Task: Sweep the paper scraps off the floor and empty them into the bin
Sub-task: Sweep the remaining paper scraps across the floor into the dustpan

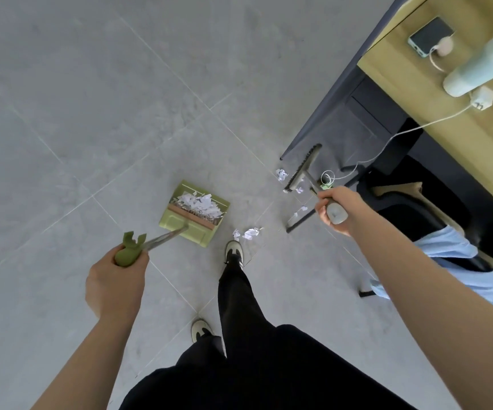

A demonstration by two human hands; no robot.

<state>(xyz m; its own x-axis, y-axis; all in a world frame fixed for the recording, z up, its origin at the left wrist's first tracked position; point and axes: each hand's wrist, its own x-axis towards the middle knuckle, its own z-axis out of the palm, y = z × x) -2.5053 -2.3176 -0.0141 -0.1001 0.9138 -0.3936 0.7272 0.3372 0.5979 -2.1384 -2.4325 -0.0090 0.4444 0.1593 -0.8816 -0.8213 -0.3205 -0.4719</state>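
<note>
The left hand [115, 279] grips the green handle of a dustpan [193, 213], fingers curled round its top end. The dustpan sits on the grey tiled floor [91, 99], just ahead of the person's forward shoe [234, 250], and holds a heap of white scraps [201, 205].

The right hand [335, 210] is clamped round the grey grip of a broom [301, 170]. Its head lies angled on the floor near the foot of a dark desk leg [322, 105], bristles facing left.

More scraps are loose on the floor. One crumpled piece [281, 174] lies just left of the broom head, another small one [299, 189] just beside its near end. A pair [248, 233] lies between the dustpan and the shoe's toe, and small bits [300, 211] lie by a black chair base [301, 220] under the right hand.

At upper right, a wooden tabletop [402, 75] carries a phone [430, 35], a pale bottle [482, 63] and a white charger [482, 98], whose cable [387, 140] trails down toward the floor. A light blue cloth [470, 273] hangs over the chair beyond the right forearm. The person wears black trousers [254, 350]; the rear shoe [200, 329] stands behind the forward one. No bin is in view.
</note>
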